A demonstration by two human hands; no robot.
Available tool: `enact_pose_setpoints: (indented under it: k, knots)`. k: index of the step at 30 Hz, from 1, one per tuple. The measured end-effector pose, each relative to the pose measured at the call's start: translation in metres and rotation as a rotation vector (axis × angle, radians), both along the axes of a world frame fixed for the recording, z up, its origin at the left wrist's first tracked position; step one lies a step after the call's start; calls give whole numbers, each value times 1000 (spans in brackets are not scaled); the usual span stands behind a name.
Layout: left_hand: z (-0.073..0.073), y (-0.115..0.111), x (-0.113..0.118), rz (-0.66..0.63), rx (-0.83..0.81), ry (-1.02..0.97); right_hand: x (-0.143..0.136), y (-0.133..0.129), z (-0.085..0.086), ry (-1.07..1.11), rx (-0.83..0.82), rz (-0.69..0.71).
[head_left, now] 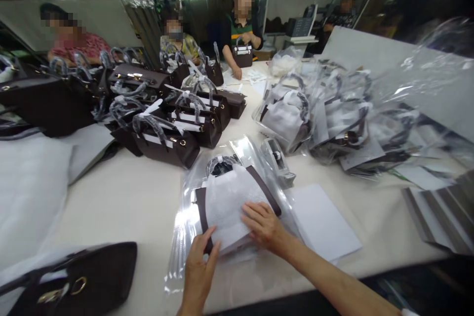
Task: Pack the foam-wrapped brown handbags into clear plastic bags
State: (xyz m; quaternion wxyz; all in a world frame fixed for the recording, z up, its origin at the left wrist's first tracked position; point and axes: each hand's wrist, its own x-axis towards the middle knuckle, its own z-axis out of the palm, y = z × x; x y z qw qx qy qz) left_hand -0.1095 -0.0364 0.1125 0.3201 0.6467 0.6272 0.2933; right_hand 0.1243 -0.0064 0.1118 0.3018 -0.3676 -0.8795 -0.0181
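Observation:
A dark brown handbag (202, 210) lies in front of me, its middle covered by a white sheet (227, 197) and its wrapped handles pointing away. Clear plastic bags (181, 237) are spread beneath and around it. My left hand (202, 261) is at the bag's near left corner, thumb and fingers apart around the edge. On the white sheet's right part rests my right hand (264, 224), fingers stretched out flat. Right of the plastic lies a white paper sheet (324, 219).
Brown handbags (166, 148) crowd the left and back of the table (122, 202). Plastic-wrapped bags (285, 113) stand at the right, near stacked grey boards (440, 212). Another handbag (92, 276) lies at the near left. Several people are behind the table, one holding a small bag (242, 56).

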Motion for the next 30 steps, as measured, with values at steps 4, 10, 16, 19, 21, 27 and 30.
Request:
enact_pose_setpoints:
  k: [4,10,16,19,21,27,30]
  knots:
    - [-7,1,-2,41,-13,-35,53,15,17,384,-394,-345]
    - [-7,3,0,79,-11,-71,141,91,24,745,-962,-975]
    - [-4,2,4,112,-28,-111,148,138,20,763,-1375,-1016]
    - [-2,1,5,124,-39,-123,147,139,28,792,-1427,-998]
    - [-1,1,6,125,-24,-137,147,128,33,824,-1420,-972]
    - [-6,1,3,109,-7,-150,147,70,28,931,-1386,-933]
    - [-10,2,0,82,6,-121,145,57,15,958,-1342,-963]
